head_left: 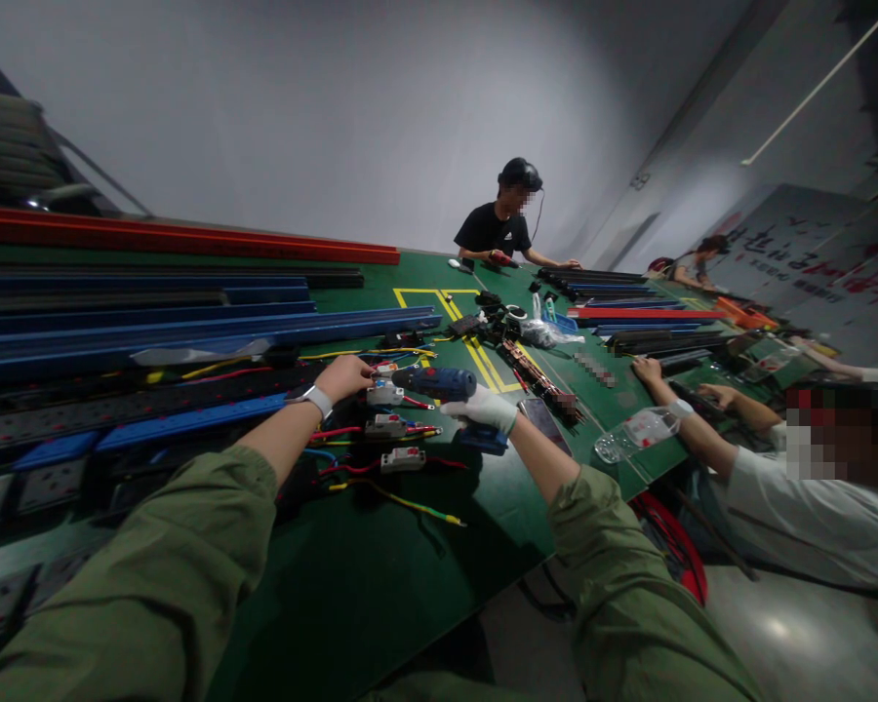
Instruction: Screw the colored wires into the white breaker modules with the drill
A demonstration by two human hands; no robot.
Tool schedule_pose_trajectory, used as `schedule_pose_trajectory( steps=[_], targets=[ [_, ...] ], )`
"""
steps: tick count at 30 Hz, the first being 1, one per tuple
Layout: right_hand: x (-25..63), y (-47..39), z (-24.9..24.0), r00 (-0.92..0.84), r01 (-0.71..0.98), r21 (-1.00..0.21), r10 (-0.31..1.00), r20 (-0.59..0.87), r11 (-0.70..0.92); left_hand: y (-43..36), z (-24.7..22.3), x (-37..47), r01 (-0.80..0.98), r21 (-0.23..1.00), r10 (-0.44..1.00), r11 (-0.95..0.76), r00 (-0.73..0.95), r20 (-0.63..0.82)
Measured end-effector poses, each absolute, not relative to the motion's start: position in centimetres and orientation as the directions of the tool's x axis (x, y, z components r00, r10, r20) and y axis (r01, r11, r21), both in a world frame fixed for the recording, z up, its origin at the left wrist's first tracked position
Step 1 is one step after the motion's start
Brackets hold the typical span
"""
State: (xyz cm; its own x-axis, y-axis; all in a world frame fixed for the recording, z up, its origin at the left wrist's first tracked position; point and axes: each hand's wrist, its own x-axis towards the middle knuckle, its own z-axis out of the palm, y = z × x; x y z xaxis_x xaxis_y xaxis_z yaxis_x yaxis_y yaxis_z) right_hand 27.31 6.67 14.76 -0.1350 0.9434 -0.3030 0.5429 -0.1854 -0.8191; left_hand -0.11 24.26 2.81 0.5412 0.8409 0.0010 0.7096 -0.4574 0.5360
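My right hand, in a white glove, is closed round the handle of a dark blue cordless drill. The drill points left, its tip close to my left hand. That bare hand has its fingers pinched at a small white-grey switch unit at the end of a wired strip; what exactly they grip is hidden. Below it lie several similar units, among them a breaker with a red mark and another breaker. Red, blue and yellow-green wires run from them. A yellow-green wire with a bare end rests on the table.
Long blue rails and black socket strips fill the left side. A red rail lies at the back. Wires, a plastic bag and a clear bottle are on the green table. Co-workers sit opposite and at right.
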Motion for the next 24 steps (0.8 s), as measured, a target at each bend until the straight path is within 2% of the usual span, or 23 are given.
schedule_pose_trajectory(
  steps=[17, 24],
  targets=[
    [27.4, 5.7, 14.1, -0.091, 0.564, -0.794, 0.939, -0.331, -0.226, 24.4, 2.7, 0.0, 0.719, 0.505, 0.831, -0.477, 0.556, -0.007],
    [27.2, 5.9, 14.3, -0.094, 0.564, -0.793, 0.936, -0.340, -0.231, 24.4, 2.8, -0.1, 0.708, 0.534, 0.833, -0.463, 0.553, -0.012]
  ],
)
